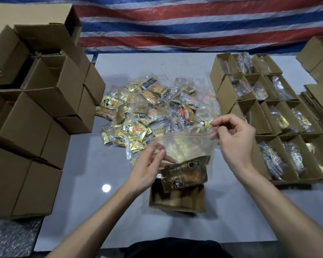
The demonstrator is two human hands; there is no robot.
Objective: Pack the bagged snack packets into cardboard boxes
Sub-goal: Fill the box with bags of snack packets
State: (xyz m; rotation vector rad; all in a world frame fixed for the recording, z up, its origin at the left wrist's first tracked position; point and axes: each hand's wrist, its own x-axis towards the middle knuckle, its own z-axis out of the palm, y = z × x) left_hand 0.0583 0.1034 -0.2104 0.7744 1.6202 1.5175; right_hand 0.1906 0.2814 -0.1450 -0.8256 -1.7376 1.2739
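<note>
Head view: bagged packets hang over the box, not yet dropped in.
Your right hand (231, 138) pinches the 2 o'clock corner of the clear red-sealed plastic zip bag (183, 146); dark gold foil snack packets (185, 172) sag at its bottom. The small open brown cardboard box (177, 207) sits at 6 o'clock, just beneath. Your left hand (147, 164), nearer the box, curls at the 9 o'clock edge; grip unclear.

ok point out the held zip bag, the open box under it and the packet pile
zip bag (185, 146): head view, clear plastic middle
open box (177, 209): head view, near wall
packet pile (147, 108): head view, middle of heap
</note>
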